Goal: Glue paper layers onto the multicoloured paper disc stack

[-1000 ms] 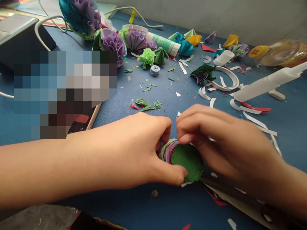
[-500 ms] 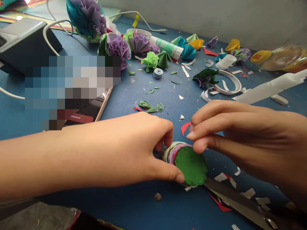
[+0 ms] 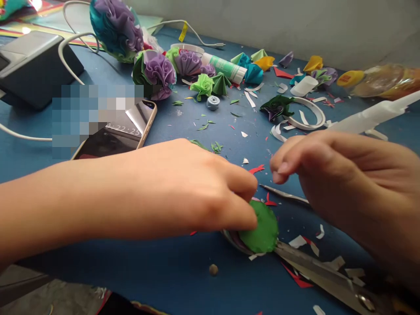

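Note:
A short round piece with a green end [image 3: 262, 234] and coiled coloured bands around its side lies on the blue table. My left hand [image 3: 210, 192] reaches over it from the left, fingers curled against its edge; its far side is hidden. My right hand [image 3: 348, 183] is raised to the right of the piece, apart from it. Its fingertips are bent together, and whatever they hold, if anything, does not show. A thin pointed metal tool [image 3: 284, 192] passes beneath this hand. Scissors [image 3: 321, 271] lie beside the green end, blades towards it.
Paper scraps [image 3: 334, 262] litter the table. Behind are folded paper flowers [image 3: 157, 72], a glue stick [image 3: 226, 69], a tape ring [image 3: 323, 114], a white glue bottle [image 3: 364, 116] and a yellow-capped bottle [image 3: 370, 83]. A phone [image 3: 131, 131] and a dark box [image 3: 36, 65] with a cable stand left.
My left hand has shifted right and over the banded piece, covering more of it. My right hand has drawn back to the right, uncovering the thin metal tool.

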The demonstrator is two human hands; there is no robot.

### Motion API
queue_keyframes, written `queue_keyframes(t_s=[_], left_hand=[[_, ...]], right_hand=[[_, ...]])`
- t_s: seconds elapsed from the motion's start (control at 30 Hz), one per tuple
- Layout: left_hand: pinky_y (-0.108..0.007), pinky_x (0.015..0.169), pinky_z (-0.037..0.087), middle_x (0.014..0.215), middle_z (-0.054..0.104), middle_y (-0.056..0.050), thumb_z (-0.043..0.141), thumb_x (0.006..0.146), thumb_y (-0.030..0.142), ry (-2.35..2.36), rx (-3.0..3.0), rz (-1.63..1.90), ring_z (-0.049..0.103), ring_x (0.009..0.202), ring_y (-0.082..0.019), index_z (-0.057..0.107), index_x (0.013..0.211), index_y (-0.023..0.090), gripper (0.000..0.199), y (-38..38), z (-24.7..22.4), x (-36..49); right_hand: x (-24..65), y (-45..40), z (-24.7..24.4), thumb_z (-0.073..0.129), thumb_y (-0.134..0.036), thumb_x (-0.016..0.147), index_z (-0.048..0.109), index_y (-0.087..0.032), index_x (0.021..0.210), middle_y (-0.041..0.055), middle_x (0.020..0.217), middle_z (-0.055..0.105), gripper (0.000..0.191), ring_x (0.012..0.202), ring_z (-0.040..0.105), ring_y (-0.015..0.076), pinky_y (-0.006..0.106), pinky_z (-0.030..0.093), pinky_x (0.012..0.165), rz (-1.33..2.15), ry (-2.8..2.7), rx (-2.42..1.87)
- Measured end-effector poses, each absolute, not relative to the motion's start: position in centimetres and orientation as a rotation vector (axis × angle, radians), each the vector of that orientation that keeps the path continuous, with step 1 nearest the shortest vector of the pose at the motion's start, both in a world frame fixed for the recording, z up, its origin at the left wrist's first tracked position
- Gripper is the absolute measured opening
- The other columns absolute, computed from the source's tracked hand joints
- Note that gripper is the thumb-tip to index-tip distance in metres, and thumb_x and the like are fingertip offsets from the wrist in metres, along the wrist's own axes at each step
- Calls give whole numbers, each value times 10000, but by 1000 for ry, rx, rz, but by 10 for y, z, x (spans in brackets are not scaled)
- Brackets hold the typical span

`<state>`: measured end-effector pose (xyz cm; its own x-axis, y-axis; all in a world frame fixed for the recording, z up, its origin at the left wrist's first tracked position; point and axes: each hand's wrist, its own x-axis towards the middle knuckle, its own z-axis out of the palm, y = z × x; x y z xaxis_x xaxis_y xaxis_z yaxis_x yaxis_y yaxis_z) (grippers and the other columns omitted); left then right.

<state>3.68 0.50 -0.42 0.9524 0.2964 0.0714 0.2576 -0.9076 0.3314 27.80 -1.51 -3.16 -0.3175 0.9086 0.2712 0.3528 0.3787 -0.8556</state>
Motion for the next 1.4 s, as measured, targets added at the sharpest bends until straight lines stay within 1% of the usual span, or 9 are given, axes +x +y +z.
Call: queue_keyframes(t_s=[0.3,0.47,0.53,0.67,0.8,0.93,1.13,1.27,1.4], left_hand=[[-285,561,373,819,739,22,587,933,63,399,2782,177,533,582,-105,694,653,196,329,8,-7,38],[-296,599,383,804,724,14,610,949,123,443,2696,124,588,635,-131,711,705,238,288,7,-5,38],[-297,571,375,745,695,5,735,908,287,628,2574,35,584,608,-143,687,678,234,241,4,-4,42],[-284,482,337,608,592,20,790,659,797,1058,2323,-49,539,541,-178,599,681,226,603,-7,-6,56],[-283,492,348,755,657,20,862,725,568,1097,2331,-89,619,593,-195,598,831,225,445,-21,-13,62],[-299,536,376,871,681,-3,724,838,303,1053,2403,-117,672,663,-210,641,900,227,128,-20,-14,56],[-283,541,364,925,693,1,767,808,301,1003,2516,-76,627,654,-178,708,1009,237,219,-4,-9,43],[-291,543,392,966,714,7,804,810,471,976,2482,-44,647,666,-182,716,1089,250,366,-6,-10,45],[-309,551,423,966,709,15,778,851,473,975,2485,3,691,724,-202,726,1082,267,314,-9,-13,49]], right_hand=[[280,-3,-49,731,-504,960,716,-234,773,-16,754,682,329,663,592,123,224,428,561,1339,-2139,-973],[279,-3,-43,725,-501,966,712,-219,770,-8,743,678,343,655,593,128,242,426,563,1291,-2193,-977],[280,-4,-40,728,-455,970,717,-222,787,-9,767,687,297,684,616,130,243,453,590,1246,-2229,-962],[284,-4,-34,729,-359,947,742,-243,892,-5,917,741,129,756,683,141,225,545,623,1283,-2270,-978],[286,-3,-33,730,-381,934,763,-259,999,-9,971,761,142,809,723,160,215,589,619,1401,-2273,-1054],[286,0,-31,710,-407,966,769,-267,976,-27,929,759,153,805,720,137,188,581,651,1415,-2255,-1094],[291,-1,-23,720,-513,942,787,-276,962,-25,833,751,248,671,698,125,179,543,545,1316,-2259,-1236],[292,-7,-17,757,-399,910,786,-278,915,-21,868,767,124,668,719,152,215,558,510,1081,-2313,-1143],[288,-7,-14,709,-268,920,763,-247,858,-39,773,755,85,590,695,137,239,540,500,779,-2483,-973]])
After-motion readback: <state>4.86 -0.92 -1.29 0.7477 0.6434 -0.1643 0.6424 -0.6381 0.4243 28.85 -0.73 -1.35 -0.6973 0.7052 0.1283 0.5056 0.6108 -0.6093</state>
